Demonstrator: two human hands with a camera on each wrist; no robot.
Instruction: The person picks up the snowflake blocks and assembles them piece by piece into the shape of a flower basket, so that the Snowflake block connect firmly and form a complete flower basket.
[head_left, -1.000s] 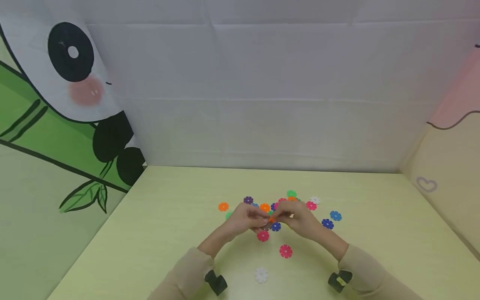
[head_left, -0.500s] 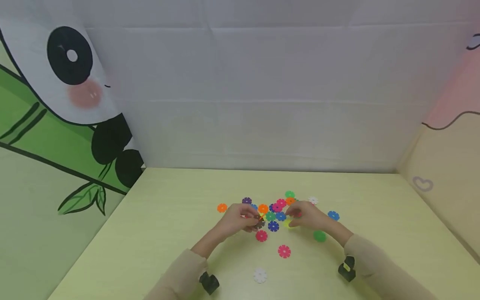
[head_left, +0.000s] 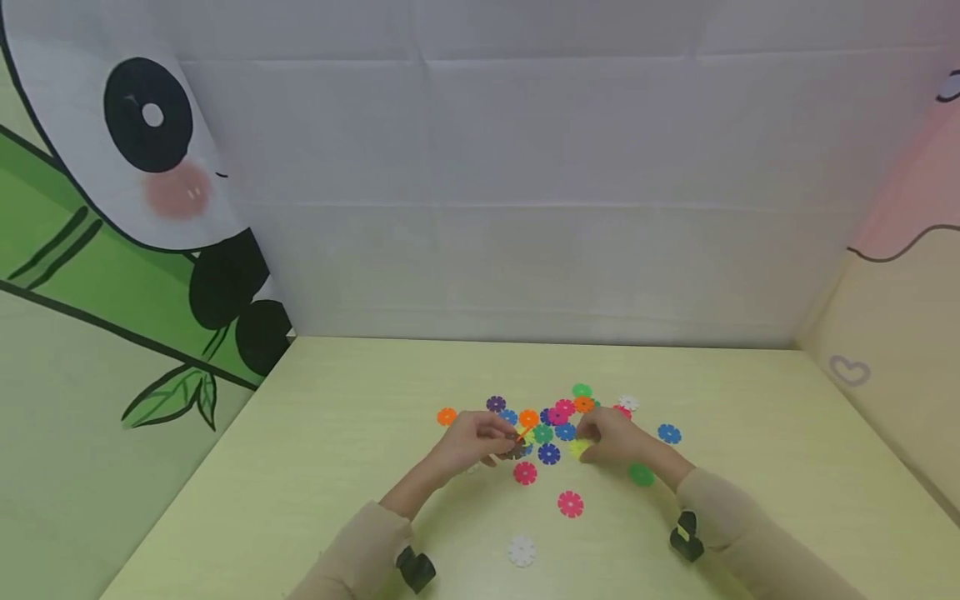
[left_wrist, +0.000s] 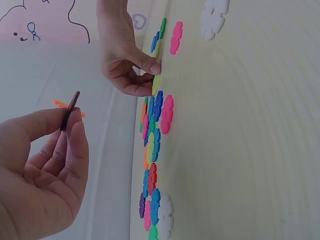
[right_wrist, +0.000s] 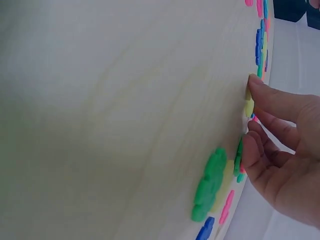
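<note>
"From the head view, where do we find the pieces in hand?"

"We see the left hand raised over the surface, pinching a brown disc with an orange disc set across it. The right hand is down at a yellow disc, toward the right of the scattered cluster."

"And what crowds it?"

"A dark blue disc lies near on its left, and a green disc lies by the right wrist. A pink disc and a white disc sit nearer us, out of the way. The right hand itself hides part of the pile."

"In the left wrist view, how would we say they handle?"

"The brown disc shows edge-on between the fingers. We judge these pieces light, stiff and a little slippery, hardly fragile. We would hold one by its faces near the rim, keeping the notches free."

"And the right wrist view?"

"The right fingers are narrow, holding the yellow disc by its edge; we cannot tell whether it is clear of the surface. Past them, a second yellow disc lies just behind the green one, so stray fingers could nudge both."
</note>
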